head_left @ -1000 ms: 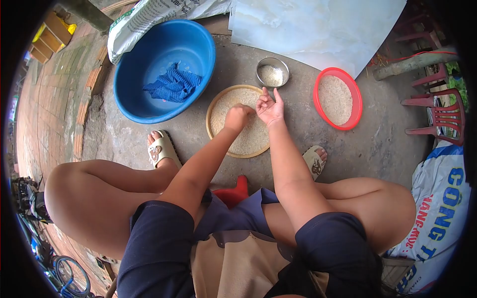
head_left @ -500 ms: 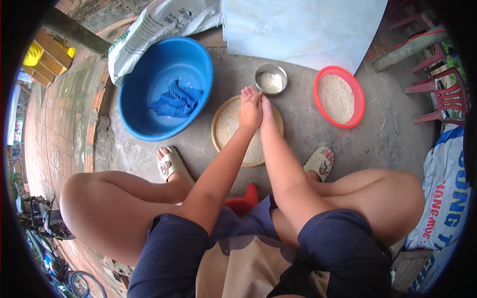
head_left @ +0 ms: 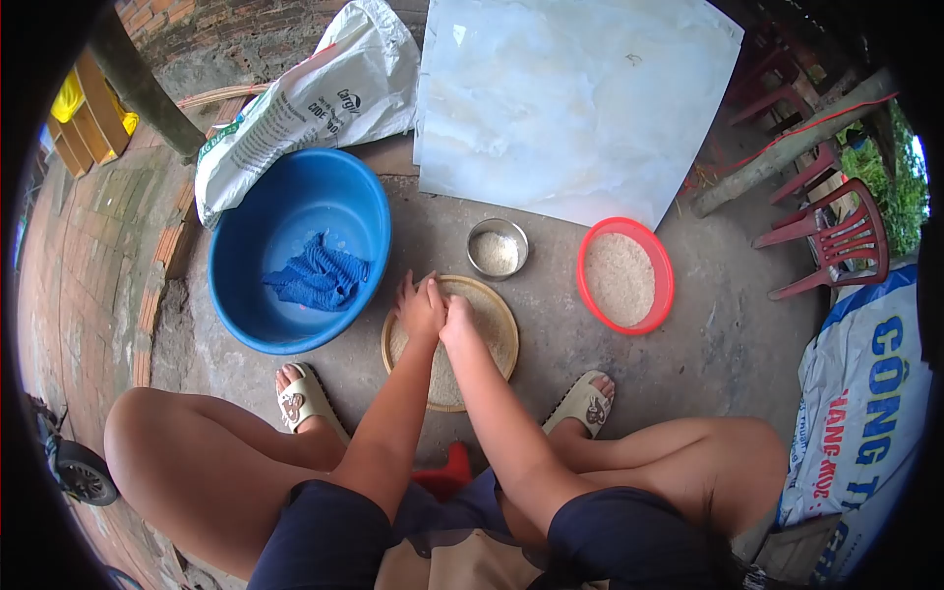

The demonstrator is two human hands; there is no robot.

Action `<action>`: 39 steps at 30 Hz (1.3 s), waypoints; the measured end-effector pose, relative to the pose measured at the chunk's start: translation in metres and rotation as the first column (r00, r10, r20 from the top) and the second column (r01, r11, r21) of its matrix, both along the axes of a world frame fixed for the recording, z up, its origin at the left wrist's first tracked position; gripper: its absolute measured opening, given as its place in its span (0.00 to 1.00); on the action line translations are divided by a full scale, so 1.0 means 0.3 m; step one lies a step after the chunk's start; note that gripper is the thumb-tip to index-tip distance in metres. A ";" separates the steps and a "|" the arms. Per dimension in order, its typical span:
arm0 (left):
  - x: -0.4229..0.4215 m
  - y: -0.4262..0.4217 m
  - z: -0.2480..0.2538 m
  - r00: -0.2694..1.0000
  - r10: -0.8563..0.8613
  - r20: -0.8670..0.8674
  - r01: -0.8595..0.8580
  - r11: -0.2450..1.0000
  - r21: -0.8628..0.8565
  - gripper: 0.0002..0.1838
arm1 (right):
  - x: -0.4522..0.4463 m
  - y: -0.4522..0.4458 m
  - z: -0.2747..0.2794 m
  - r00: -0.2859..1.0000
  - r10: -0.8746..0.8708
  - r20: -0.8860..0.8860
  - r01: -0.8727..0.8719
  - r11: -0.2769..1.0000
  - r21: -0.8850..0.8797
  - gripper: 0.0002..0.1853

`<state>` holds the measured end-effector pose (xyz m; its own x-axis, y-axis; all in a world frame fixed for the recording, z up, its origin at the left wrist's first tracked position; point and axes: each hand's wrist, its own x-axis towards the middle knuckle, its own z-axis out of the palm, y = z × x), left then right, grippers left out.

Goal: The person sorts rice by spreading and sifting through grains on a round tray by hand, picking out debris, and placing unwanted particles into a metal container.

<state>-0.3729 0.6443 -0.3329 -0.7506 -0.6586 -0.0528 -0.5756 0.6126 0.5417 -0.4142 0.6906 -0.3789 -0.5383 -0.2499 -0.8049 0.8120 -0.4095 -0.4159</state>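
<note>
My left hand (head_left: 421,309) and my right hand (head_left: 457,321) press against each other above a round, shallow tray (head_left: 512,346) with a pale rim. The fingers of my left hand are stretched out and somewhat apart. My right hand's fingers are mostly hidden where the two hands meet. Pale grains of rice (head_left: 497,320) cover the tray under my wrists. Just beyond it stands a metal bowl (head_left: 473,258) with some white grains inside. To the right, a red oval basket (head_left: 671,285) holds more rice (head_left: 621,277).
A large blue basin (head_left: 231,295) with a blue cloth (head_left: 320,275) sits at the left. White sacks lie behind it (head_left: 305,108) and at the right (head_left: 855,393). A pale board (head_left: 580,98) lies at the back. Red plastic chairs (head_left: 846,236) stand at right.
The camera view has tilted up, so everything appears lower and slightly left. My hands stay together over the tray, and the left fingers have spread more.
</note>
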 end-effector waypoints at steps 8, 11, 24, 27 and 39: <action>-0.008 -0.012 -0.032 0.936 -0.159 -0.314 0.186 0.981 0.058 0.23 | -0.152 -0.003 0.444 0.697 -0.706 -0.128 0.717 0.682 0.141 0.20; 0.148 0.013 -0.110 0.890 -0.445 -0.100 0.402 0.869 -0.290 0.25 | -0.226 0.014 0.516 0.535 -0.399 -0.745 0.731 0.660 0.171 0.19; 0.220 0.017 -0.105 0.902 -0.426 0.064 0.427 0.865 -0.264 0.27 | -0.061 0.149 0.217 0.323 0.756 -0.570 0.595 0.307 0.743 0.16; 0.232 0.015 -0.089 0.903 -0.425 0.062 0.425 0.863 -0.275 0.27 | 0.038 0.204 0.210 0.255 0.837 -0.484 0.538 0.293 0.791 0.15; 0.204 -0.025 -0.147 0.915 -0.259 -0.309 0.254 0.966 -0.054 0.17 | 0.130 0.224 0.079 0.226 0.914 -0.337 0.233 0.285 0.930 0.11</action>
